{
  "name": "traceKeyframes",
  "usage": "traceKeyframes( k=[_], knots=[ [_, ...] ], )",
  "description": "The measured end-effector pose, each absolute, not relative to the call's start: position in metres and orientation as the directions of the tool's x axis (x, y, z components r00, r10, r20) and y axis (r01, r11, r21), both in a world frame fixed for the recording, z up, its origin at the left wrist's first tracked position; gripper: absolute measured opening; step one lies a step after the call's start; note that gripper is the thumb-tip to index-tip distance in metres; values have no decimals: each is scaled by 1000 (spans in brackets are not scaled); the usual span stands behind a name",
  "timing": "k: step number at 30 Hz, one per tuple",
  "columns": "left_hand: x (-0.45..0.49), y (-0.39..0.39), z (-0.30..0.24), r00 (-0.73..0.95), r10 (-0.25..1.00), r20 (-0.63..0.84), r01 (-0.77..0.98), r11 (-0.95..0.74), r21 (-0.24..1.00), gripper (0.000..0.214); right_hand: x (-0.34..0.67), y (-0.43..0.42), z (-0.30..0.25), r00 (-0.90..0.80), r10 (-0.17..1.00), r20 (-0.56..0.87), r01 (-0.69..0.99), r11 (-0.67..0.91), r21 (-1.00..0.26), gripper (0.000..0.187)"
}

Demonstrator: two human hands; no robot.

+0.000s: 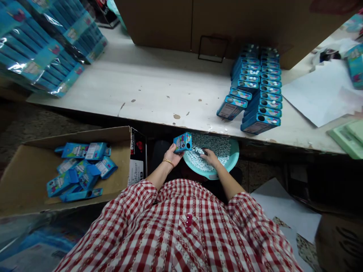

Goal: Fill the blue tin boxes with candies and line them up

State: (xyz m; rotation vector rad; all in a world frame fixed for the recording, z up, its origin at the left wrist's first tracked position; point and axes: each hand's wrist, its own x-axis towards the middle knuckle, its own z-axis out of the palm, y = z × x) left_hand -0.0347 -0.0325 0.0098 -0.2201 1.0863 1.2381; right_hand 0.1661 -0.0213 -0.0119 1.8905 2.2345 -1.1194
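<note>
Scarred white table carries two ranks of blue boxes near its front edge. Just below that edge, within both arms' reach, sits a teal basin. Left hand grips a tilted blue box above it; right hand, fingers spread, rests on white candies. Cardboard carton, left, holds loose boxes.

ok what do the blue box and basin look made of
The blue box looks like glossy printed card, from its sheen and crisp edges; thin plastic is possible. The basin looks like smooth moulded plastic, with a rounded teal rim.
</note>
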Motion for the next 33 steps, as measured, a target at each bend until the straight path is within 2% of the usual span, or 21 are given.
traceKeyframes(
  k=[2,3,10,13,16,19,22,28,33],
  knots=[
    [-34,-32,12,-70,638,-767,-839,378,391,13,185,-25,-2,-322,870,-373,743,-12,-669,37],
    [-33,-31,14,-71,636,-769,-841,376,389,13,194,-27,4,-330,871,-363,706,-27,-707,37],
    [-14,-30,25,-60,675,-736,-837,368,405,17,235,-31,73,-373,887,-273,657,45,-753,35],
    [-6,-32,25,-49,671,-740,-827,388,407,19,227,-29,108,-398,863,-312,772,132,-622,33],
    [-2,-34,23,-43,668,-743,-821,399,407,19,209,-27,137,-372,848,-379,901,231,-367,31],
    [-2,-36,21,-43,656,-753,-816,412,405,19,193,-26,156,-337,840,-426,942,303,-147,33],
    [-2,-36,20,-38,664,-747,-815,412,407,19,181,-25,167,-333,834,-441,931,364,-16,30],
    [-1,-37,17,-30,661,-749,-817,416,400,19,167,-30,179,-355,826,-437,900,429,80,24],
    [-5,-36,15,-4,658,-753,-819,430,380,20,184,-41,181,-354,869,-345,920,389,36,25]
  ],
)
